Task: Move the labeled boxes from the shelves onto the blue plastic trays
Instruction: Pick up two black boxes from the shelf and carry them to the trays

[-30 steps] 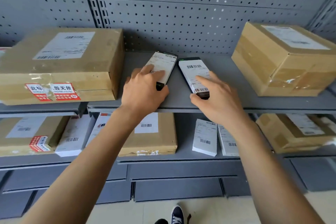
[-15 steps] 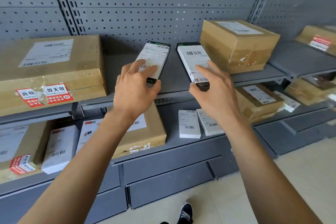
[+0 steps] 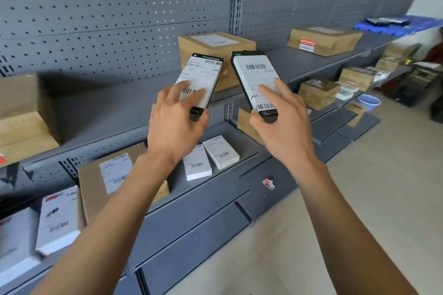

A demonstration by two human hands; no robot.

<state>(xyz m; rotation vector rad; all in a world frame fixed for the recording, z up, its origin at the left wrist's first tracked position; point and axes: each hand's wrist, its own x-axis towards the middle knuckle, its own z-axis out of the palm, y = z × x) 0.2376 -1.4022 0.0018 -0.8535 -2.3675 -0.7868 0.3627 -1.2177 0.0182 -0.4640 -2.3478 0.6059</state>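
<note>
Your left hand (image 3: 176, 124) grips 1 slim labeled box (image 3: 201, 81) and your right hand (image 3: 279, 124) grips another (image 3: 257, 79), both lifted clear of the shelf (image 3: 115, 112); the blue trays (image 3: 402, 23) sit far right, and many boxes remain shelved

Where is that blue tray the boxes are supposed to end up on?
In the head view, the blue tray sits far off at the upper right, on the top shelf past the flat cardboard box, with dark items already lying on it.
</note>
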